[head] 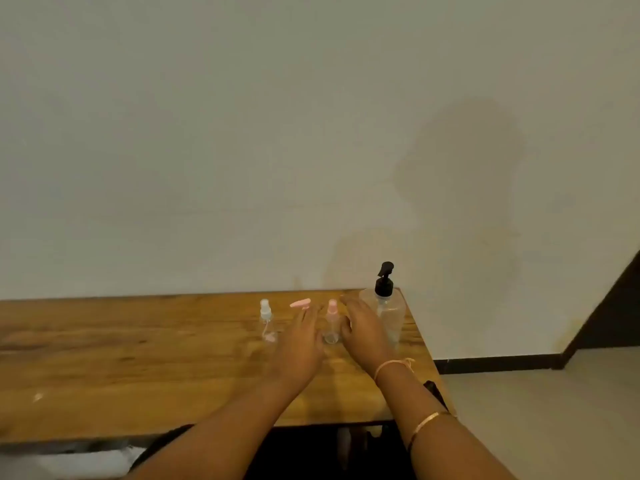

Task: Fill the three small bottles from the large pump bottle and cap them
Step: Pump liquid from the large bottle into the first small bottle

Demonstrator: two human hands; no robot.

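A large clear pump bottle (388, 315) with a black pump head stands at the table's far right corner. Three small clear bottles stand in a row left of it. The left one (266, 320) has a white spray top. The middle one shows only its pink pump top (300, 303); my left hand (300, 342) hides its body. The right one (331, 322) has a pink top and stands between my hands. My right hand (363, 329) hovers with fingers spread between that bottle and the pump bottle. Both hands are flat, fingers apart, holding nothing.
The wooden table (138, 358) runs leftward, its right edge just past the pump bottle. A plain wall stands behind it. Tiled floor and a dark skirting lie to the right. Something white sits below the table's front edge at lower left.
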